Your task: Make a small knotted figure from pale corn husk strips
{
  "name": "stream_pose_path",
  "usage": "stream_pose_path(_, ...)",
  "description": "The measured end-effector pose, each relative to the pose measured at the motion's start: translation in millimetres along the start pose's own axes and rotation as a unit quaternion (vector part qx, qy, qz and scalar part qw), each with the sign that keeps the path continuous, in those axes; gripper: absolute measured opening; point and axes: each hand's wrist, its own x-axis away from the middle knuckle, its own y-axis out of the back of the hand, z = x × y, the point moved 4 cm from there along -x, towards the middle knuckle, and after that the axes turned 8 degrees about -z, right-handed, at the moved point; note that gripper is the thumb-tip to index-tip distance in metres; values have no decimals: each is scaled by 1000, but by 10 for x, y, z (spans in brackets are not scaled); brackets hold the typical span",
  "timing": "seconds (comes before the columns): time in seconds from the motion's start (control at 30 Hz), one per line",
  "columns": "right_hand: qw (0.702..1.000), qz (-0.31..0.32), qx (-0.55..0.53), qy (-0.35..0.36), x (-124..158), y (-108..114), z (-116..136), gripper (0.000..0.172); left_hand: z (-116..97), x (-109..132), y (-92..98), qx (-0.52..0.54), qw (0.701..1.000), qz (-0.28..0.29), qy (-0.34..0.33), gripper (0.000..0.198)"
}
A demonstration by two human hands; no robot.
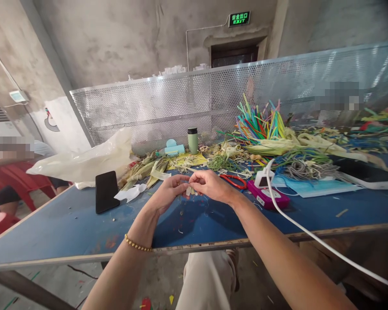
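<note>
Above the blue table (84,228), my left hand (168,193) and my right hand (210,185) meet fingertip to fingertip. Both are closed in a pinch on a small pale piece (190,190), perhaps a bit of husk; the fingers cover most of it. A gold bead bracelet (137,245) circles my left wrist. Dried corn husks (144,172) and a crumpled white scrap (130,192) lie left of my left hand. Red loops (234,181), like scissor handles, rest just beyond my right hand.
A black phone-like slab (106,191) lies at left near a large plastic bag (87,157). At right are a purple box (268,198) with a white cable (297,230), a blue mask (317,188) and coloured strips (261,122). A green bottle (193,140) stands before the perforated metal screen (148,107).
</note>
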Motion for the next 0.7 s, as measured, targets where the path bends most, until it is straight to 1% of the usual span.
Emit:
stream_pose_path(0.13,998,-38,42,6,-10,-7,28,7,79,-32,47,3,999,-48,16,29)
stream_pose_path(0.23,997,-60,54,6,-17,-21,28,6,102,-44,68,-4,999,-51,16,29)
stream_pose_path(0.33,998,-60,31,5,-21,-31,16,9,93,-50,88,-12,998,-62,2,29)
stream_pose_path(0.4,998,-66,9,-8,-25,-20,-2,14,85,-52,97,-19,997,-70,-6,28)
stream_pose_path(0.53,992,-109,-19,-67,-24,38,-61,22,81,-52,103,-36,996,-74,-20,23)
stream_pose_path(0.63,993,-92,-8,-78,-14,40,-53,28,91,-50,104,-56,996,-68,-27,21)
stream_pose_path(0.7,994,-75,-17,-77,-5,30,-27,28,100,-49,101,-63,996,-60,-28,20)
